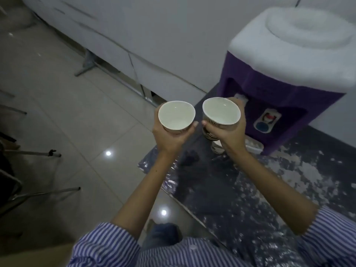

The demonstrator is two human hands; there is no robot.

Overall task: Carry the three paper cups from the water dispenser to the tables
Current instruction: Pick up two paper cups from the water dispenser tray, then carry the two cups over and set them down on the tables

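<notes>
Cups gripped (both hands raised).

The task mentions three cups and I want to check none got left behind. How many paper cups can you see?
3: one in the left hand, one in the right hand, and a third paper cup partly hidden beneath the right hand, standing by the water dispenser.

Dim, blurry; maybe ceiling-lamp floor glare

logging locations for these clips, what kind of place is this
Probably an office or canteen water corner. A purple water dispenser stands on a worn dark counter, white cabinets line the tiled floor, and each hand holds a paper cup.
</notes>
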